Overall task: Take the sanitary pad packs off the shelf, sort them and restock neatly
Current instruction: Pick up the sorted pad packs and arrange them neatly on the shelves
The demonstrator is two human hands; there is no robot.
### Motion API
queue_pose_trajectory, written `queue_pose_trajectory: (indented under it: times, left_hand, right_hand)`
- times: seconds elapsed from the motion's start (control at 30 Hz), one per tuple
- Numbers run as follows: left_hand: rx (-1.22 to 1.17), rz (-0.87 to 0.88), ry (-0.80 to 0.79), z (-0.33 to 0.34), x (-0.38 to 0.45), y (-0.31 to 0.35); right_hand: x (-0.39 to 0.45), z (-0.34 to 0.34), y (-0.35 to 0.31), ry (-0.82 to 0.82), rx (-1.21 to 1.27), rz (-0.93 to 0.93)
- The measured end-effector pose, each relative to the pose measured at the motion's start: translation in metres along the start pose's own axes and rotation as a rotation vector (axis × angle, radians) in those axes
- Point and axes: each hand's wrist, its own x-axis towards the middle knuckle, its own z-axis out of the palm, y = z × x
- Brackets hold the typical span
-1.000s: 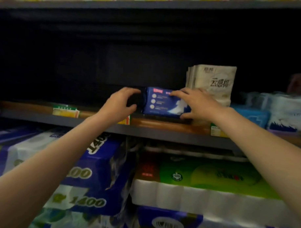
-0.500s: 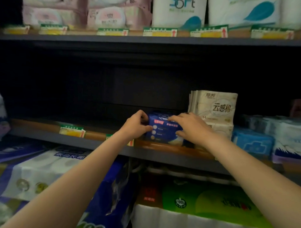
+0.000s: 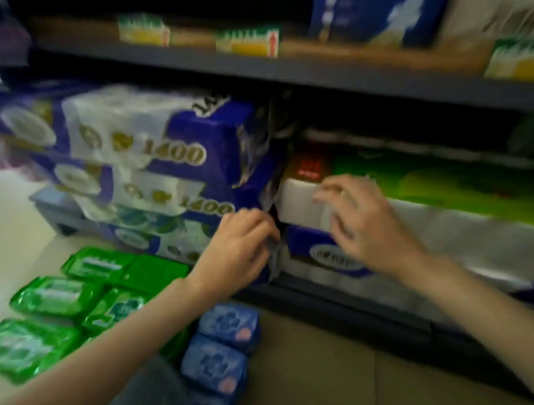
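Sanitary pad packs, three lots in view, frame blurred throughout
Blue packs (image 3: pixel 224 349) — a short column on the floor at bottom centre, one behind the other, print unreadable. Green packs (image 3: pixel 74 304) — a larger cluster just to their left, lying flat on the floor in rough rows, glossy wrappers. One dark blue pack (image 3: pixel 375 18) stands on the upper shelf (image 3: pixel 324 74) at top, right of centre, cut by the frame edge.

Left hand (image 3: pixel 243 250) — low in front of the bottom shelf, fingers curled, empty as far as the blur allows; its fingertips lie at the gap between two stacks of tissue, whether they touch the crumpled wrapper there cannot be told. Right hand (image 3: pixel 368 224) — fingers spread and loosely bent, empty, in front of the white tissue pack (image 3: pixel 299 203); contact with it cannot be told.

Surroundings: purple-and-white tissue bundles (image 3: pixel 146 155) marked 1400, stacked at left; green-topped tissue packs (image 3: pixel 442 187) at right; a blue-and-white pack (image 3: pixel 318 252) beneath the right hand. Price tags (image 3: pixel 247 44), green and yellow, along the front edge of the upper shelf. Pale floor (image 3: pixel 314 370) below
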Motion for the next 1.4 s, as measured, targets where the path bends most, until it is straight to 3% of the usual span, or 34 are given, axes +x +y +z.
queue_pose_trajectory:
  times: [0.13,0.2,0.3,0.43,0.5,0.6,1.0,1.2,1.33,1.4]
  left_hand:
    - [0.116,-0.080,-0.637,0.062,-0.039,-0.012]
    - [0.109,-0.178,-0.719,0.070,-0.037,-0.019]
    - [0.147,-0.269,-0.665,0.074,-0.043,-0.038]
    - [0.218,-0.316,-0.981,0.081,-0.068,-0.064]
    - [0.179,-0.367,-0.984,0.078,-0.069,-0.071]
    - [0.143,-0.384,-0.874,0.072,-0.064,-0.086]
    - [0.074,-0.396,-0.820,0.073,-0.059,-0.100]
    - [-0.070,-0.381,-0.927,0.083,-0.058,-0.098]
    - [-0.232,-0.389,-1.075,0.081,-0.043,-0.073]
    - [-0.325,-0.360,-1.071,0.071,-0.034,-0.055]
  right_hand:
    - [-0.065,0.076,-0.027,-0.446,0.047,0.011]
    - [-0.085,0.106,-0.039,-0.641,0.096,0.072]
    - [-0.107,0.153,-0.057,-0.931,0.189,0.225]
    - [-0.122,0.212,-0.086,-1.110,0.207,0.297]
    - [-0.123,0.233,-0.099,-1.179,0.217,0.290]
    - [-0.115,0.267,-0.115,-1.165,0.278,0.328]
    - [-0.101,0.331,-0.122,-1.130,0.202,0.463]
    - [-0.078,0.241,-0.079,-1.066,0.327,0.651]
    - [-0.056,0.146,-0.021,-1.000,0.612,0.654]
    - [-0.050,0.102,-0.003,-0.965,0.750,0.654]
